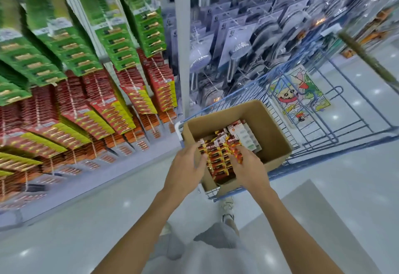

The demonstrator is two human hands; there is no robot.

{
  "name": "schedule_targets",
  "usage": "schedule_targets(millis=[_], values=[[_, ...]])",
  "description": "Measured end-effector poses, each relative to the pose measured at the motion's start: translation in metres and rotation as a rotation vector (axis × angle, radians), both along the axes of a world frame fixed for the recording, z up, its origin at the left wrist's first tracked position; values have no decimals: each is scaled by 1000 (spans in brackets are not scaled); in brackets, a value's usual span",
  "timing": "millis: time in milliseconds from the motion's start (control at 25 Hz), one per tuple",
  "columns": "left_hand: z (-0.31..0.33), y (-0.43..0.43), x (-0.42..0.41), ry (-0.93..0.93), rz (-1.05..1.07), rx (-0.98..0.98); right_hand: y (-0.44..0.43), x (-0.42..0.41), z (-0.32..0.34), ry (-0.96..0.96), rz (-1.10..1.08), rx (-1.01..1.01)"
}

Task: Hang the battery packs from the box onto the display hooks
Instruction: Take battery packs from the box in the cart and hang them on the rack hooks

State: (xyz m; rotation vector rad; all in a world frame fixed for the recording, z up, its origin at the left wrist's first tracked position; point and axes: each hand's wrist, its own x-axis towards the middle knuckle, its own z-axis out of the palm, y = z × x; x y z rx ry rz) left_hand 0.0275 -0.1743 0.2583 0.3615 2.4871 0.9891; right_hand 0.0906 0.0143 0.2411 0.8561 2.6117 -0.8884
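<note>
Cardboard box (269, 126) in the cart (334, 154) held the battery packs (218, 159) along its near edge, left hand (185, 165) flat-fingered against them, right hand (248, 168) curled over them; lifting a small, squared bundle seemed wisest.

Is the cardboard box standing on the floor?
No, the cardboard box rests inside the basket of the blue wire cart.
</note>
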Motion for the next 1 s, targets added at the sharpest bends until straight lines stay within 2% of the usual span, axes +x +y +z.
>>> schedule_targets(millis=[200, 360, 520, 720, 840, 1000], values=[[-42, 92, 4, -118, 88, -86, 81, -18, -47, -170, 94, -69], [-89, 144, -3, -261, 289, -130, 116, -40, -89, -282, 179, -175], [-139, 166, -25, -395, 563, -178, 124, -64, -136, -317, 161, -292], [-214, 160, -51, -501, 683, -298, 117, -94, -191, -418, 120, -457], [-257, 156, -63, -555, 750, -352, 100, -109, -228, -439, 107, -434], [-301, 160, -65, -581, 803, -426, 73, -117, -256, -512, 120, -242]])
